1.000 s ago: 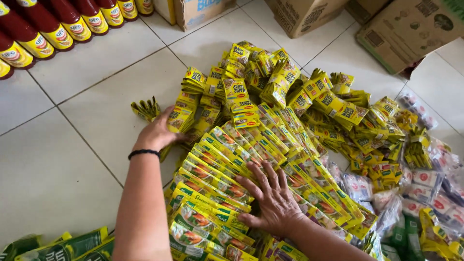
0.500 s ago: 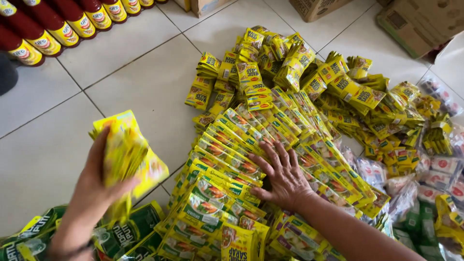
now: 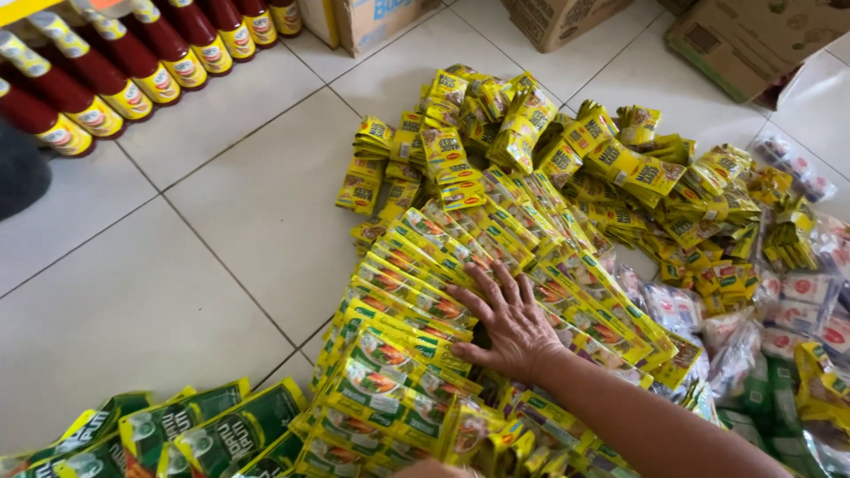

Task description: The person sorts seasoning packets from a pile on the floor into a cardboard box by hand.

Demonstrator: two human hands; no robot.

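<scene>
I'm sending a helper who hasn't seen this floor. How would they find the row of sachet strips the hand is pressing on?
Start at the big heap of yellow sachets on the white tiled floor. Along its near left edge runs an overlapping row of yellow sachet strips with green bands, and the right hand lies flat on it, fingers spread. Unlike the loose folded bundles behind, these strips lie flat and fanned like shingles.

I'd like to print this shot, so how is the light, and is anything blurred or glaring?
Head view: soft, even light; the floor tiles show a mild sheen, no harsh glare. The right hand on the yellow packets looks sharp, with a faint shadow beneath. The red bottles at the corner are cut off and lean slightly, as from a wide lens.
</scene>
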